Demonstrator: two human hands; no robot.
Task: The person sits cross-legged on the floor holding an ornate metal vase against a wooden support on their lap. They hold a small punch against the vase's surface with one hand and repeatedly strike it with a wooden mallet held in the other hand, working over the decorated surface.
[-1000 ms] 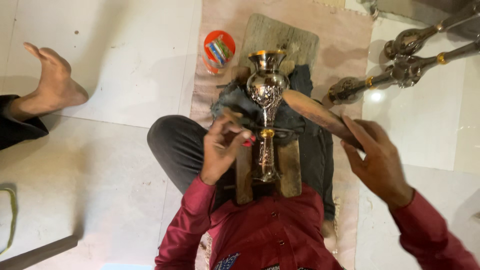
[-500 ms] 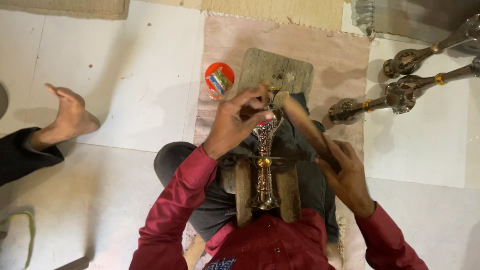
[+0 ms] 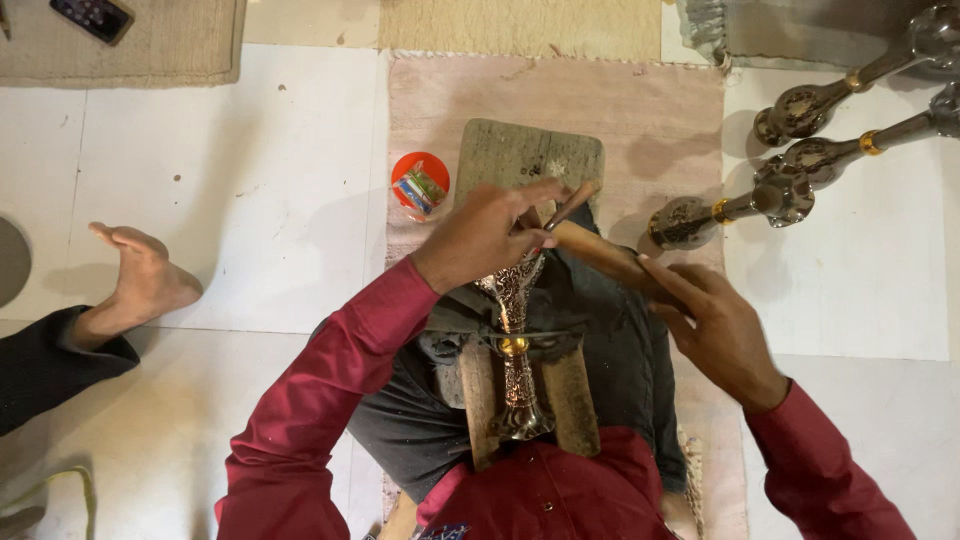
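Observation:
An engraved silver metal vase point(image 3: 513, 345) with a gold band lies along a wooden rest point(image 3: 570, 400) on my lap. My left hand point(image 3: 490, 232) covers the vase's upper end and pinches a thin metal chisel point(image 3: 572, 206) against it. My right hand point(image 3: 715, 325) grips the end of a wooden mallet handle point(image 3: 600, 255) that slants up toward the chisel. A weathered wooden block point(image 3: 530, 152) sits on the pink mat point(image 3: 640, 110) just beyond the vase.
A round orange lid point(image 3: 420, 185) with small items lies left of the block. Three similar metal vases point(image 3: 790, 190) lie on the white tile floor at the right. Another person's bare foot point(image 3: 140, 280) rests at the left. A phone point(image 3: 92, 17) lies on a beige mat at top left.
My left hand has moved from the vase's middle up to its top end, now holding the chisel there. The right hand with the mallet handle has shifted slightly.

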